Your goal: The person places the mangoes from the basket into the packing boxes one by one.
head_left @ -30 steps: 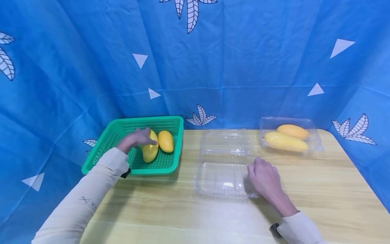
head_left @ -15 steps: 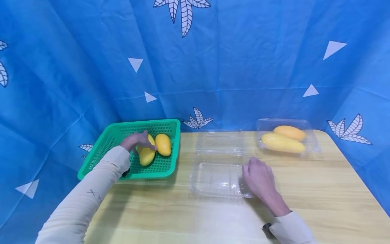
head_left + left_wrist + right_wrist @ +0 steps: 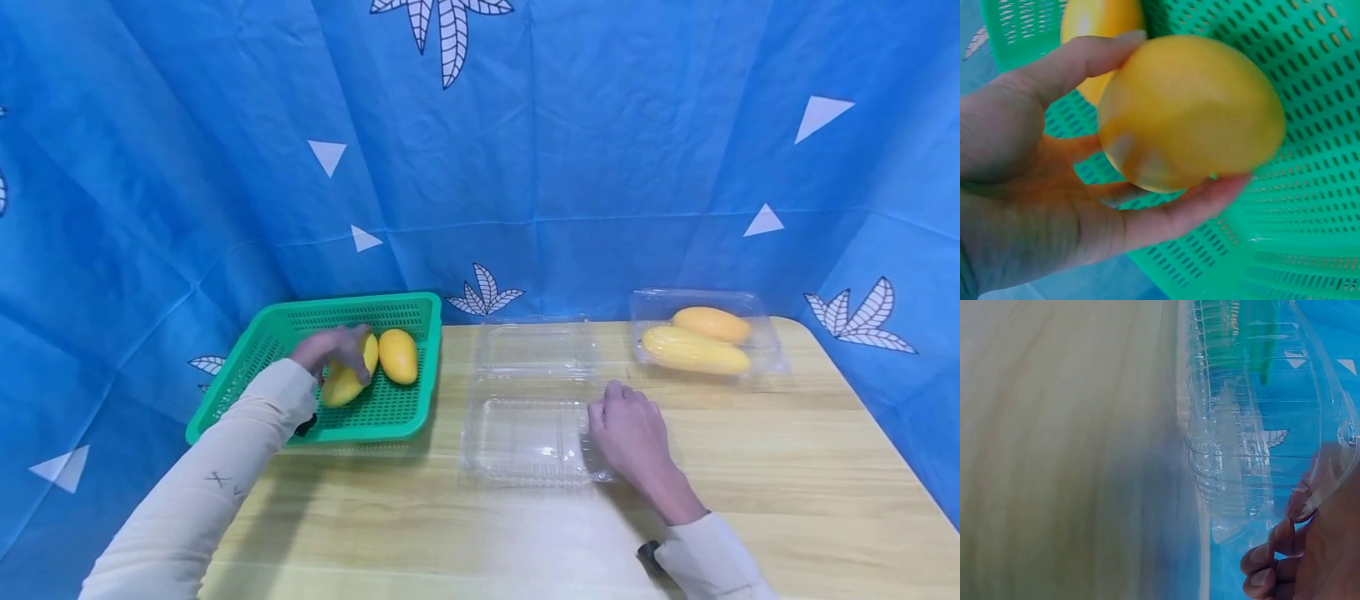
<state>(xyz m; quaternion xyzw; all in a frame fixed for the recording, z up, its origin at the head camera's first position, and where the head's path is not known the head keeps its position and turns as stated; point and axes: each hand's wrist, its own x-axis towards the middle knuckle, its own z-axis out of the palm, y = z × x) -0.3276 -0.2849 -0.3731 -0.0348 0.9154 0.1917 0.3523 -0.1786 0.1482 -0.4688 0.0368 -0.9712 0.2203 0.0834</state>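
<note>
Inside the green plastic basket (image 3: 433,375), my left hand (image 3: 335,348) grips a yellow mango (image 3: 1197,119), thumb on one side and fingers curled round the other. A second mango (image 3: 398,357) lies beside it in the basket. On the table, an open clear plastic clamshell box (image 3: 517,442) lies with its hinged lid (image 3: 536,348) laid back. My right hand (image 3: 632,433) pinches the right rim of this box; in the right wrist view the thumb and forefinger (image 3: 1282,534) meet at its clear edge.
At the back right stands another clear box (image 3: 767,342) holding an orange-yellow fruit (image 3: 711,324) and a longer, paler yellow one (image 3: 693,350). A blue patterned cloth (image 3: 637,150) hangs behind and beside the wooden table (image 3: 420,525).
My left hand has closed round the mango and shifted it left, tilting it away from the second mango. The right hand stays at the box's rim. The head view has moved slightly.
</note>
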